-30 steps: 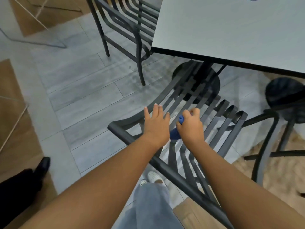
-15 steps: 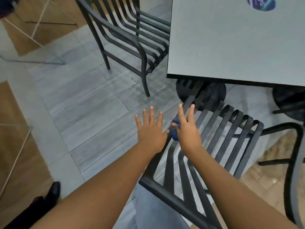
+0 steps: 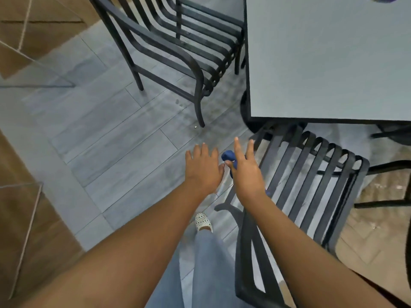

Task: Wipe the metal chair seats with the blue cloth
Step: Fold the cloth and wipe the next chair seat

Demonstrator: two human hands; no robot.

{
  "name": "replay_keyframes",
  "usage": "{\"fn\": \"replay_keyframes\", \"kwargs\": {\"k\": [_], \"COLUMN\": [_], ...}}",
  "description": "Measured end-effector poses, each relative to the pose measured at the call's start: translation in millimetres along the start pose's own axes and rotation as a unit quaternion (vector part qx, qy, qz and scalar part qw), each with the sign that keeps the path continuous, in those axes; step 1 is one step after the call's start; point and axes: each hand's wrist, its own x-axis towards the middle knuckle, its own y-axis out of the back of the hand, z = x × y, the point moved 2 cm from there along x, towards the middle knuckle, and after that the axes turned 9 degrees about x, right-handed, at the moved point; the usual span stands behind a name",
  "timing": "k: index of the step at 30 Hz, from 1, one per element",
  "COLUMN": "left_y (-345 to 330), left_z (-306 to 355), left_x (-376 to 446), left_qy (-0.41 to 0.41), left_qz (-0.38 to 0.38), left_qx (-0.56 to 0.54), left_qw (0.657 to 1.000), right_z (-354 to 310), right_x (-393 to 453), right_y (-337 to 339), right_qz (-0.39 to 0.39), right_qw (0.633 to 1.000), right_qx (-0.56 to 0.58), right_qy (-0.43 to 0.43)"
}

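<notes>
The right hand (image 3: pixel 245 174) reaches forward with two fingers straight and spread, while its thumb and the fingers beneath pinch a bunched blue cloth (image 3: pixel 228 157); so this grip is clamped on the cloth. The cloth pokes out to the left of the straight fingers and under the palm, with a small blue bit showing at the wrist side. It hangs at the left edge of the near metal chair (image 3: pixel 311 185), over the seat slats; whether it touches them cannot be told.

The left hand (image 3: pixel 203 168) floats just left of the right one, palm down, fingers relaxed and slightly spread, holding nothing; its grip is apart. Its thumb tip comes close to the right thumb and the cloth. Below it lies grey plank floor (image 3: pixel 115 138), not the chair.

Ahead of both hands and to the left stands a second slatted metal chair (image 3: pixel 178 52). Ahead and to the right, a pale worktop (image 3: pixel 322 58) overhangs the front of the near chair. Below the arms show a grey trouser leg (image 3: pixel 206 263) and a white perforated shoe (image 3: pixel 203 222).
</notes>
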Motion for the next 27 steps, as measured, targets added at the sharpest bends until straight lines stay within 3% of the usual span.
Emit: {"fn": "replay_keyframes", "kwargs": {"k": [12,22,27], "left_y": [9,33,55], "left_z": [-92,-177,-211], "left_x": [55,115,158], "left_qy": [-0.069,-0.124,-0.117], "left_qz": [-0.020,-0.025,-0.013], "left_qx": [0.029,0.035,0.032], "left_qw": [0.997,0.991,0.992], "right_z": [-89,-159,-189], "right_x": [48,99,141], "right_y": [-45,-73,-69], "right_qz": [0.022,0.127,0.153], "right_qw": [0.992,0.952,0.937], "right_qx": [0.082,0.248,0.279], "right_qy": [-0.089,-0.129,-0.144]}}
